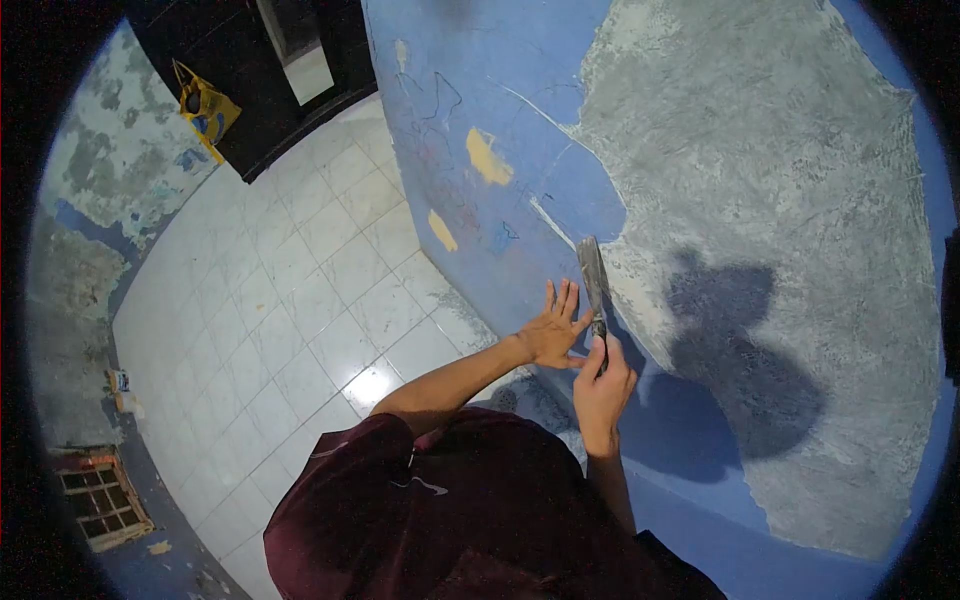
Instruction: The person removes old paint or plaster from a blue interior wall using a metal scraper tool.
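Note:
My right hand (pixel 604 398) is wrapped round the dark handle of a scraper (pixel 592 272). The tool's flat grey blade points up the view, its tip at the border between blue paint and a bare grey patch. Fingers spread, my left hand (pixel 556 328) lies flat against the blue wall (pixel 560 205) just left of the scraper. Rough grey plaster (pixel 770 150) covers a wide area to the right, with a ragged edge of lifted paint. My shadow falls over the plaster and the blue paint below it.
Glossy white floor tiles (pixel 290 280) spread to the left, with pale dust along the wall's foot. A yellow bag (pixel 212 112) hangs by a dark door (pixel 190 35). On the far left, a peeling wall (pixel 85 290) has a small window (pixel 103 497).

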{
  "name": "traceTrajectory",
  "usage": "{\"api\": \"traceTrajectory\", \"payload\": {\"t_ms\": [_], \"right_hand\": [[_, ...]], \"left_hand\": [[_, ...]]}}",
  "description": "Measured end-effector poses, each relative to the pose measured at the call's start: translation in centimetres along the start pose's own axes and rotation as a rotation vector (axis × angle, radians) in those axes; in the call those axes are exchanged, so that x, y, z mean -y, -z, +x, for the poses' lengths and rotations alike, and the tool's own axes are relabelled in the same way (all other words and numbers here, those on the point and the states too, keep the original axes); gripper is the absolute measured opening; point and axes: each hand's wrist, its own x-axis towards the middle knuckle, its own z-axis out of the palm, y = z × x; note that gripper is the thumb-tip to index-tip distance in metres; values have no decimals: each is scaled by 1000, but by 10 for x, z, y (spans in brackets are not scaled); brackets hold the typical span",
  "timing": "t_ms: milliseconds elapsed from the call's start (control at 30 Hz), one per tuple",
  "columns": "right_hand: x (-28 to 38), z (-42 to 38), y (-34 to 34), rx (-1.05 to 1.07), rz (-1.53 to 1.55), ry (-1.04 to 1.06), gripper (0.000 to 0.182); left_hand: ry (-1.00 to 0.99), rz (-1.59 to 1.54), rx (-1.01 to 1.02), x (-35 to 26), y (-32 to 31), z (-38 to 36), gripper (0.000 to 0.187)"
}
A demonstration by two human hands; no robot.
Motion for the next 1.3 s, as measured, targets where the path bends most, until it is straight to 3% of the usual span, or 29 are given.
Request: {"api": "traceTrajectory", "payload": {"t_ms": [67,300,467,633,700,767,900,967,1133,1300], "right_hand": [[2,-6,6,-65,-21,10,21],[16,-4,28,1,-20,-107,21],[36,4,22,-110,90,7,20],[25,-10,46,-91,40,-26,21],[12,-16,53,-72,-6,-21,21],[15,-19,57,-67,-9,-74,22],[22,-26,52,-85,61,-150,27],[28,-26,47,-91,149,-209,28],[32,-29,46,-90,205,-259,31],[38,-29,42,-241,188,-252,27]], "left_hand": [[12,5,93,-1,8,-1,107],[-3,-65,-14,0,-7,-1,111],[-53,-75,-132,8,-13,-6,111],[-156,50,-198,22,38,-38,89],[-108,-28,-399,50,67,-48,81],[-144,6,-742,83,125,-38,80],[-229,189,-1065,117,271,11,77],[-278,476,-1055,135,307,33,74],[-402,482,-1009,160,314,60,63],[-489,617,-836,162,340,63,60]]}}
